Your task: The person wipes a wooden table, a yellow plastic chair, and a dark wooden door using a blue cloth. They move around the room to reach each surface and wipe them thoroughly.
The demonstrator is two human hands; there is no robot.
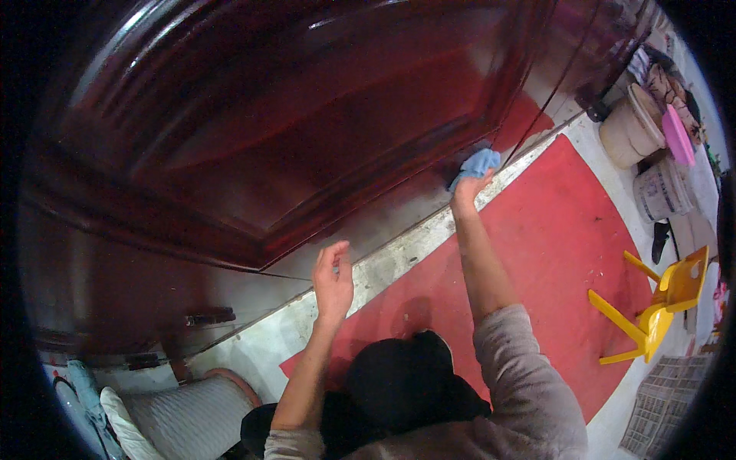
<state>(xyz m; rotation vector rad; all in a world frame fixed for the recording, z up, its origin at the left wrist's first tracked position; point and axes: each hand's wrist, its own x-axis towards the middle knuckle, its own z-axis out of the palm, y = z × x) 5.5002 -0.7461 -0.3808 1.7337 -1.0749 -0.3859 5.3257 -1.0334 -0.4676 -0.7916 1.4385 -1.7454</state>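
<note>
A light blue cloth (478,164) is in my right hand (472,185), pressed to the lower edge of a glossy dark red wooden door (345,149) with raised panel moulding. My left hand (333,282) is raised near the door's bottom corner, its fingers slightly curled; nothing shows in it. Whether it touches the door surface I cannot tell. A pale, worn strip of floor (402,253) runs along the foot of the door, below both hands.
A red mat (552,259) covers the floor beneath me. To the right lie a yellow plastic chair (658,316), buckets (629,129), a pink plastic item (678,135) and a patterned sheet (664,402). A ribbed grey-white container (184,417) stands at the lower left.
</note>
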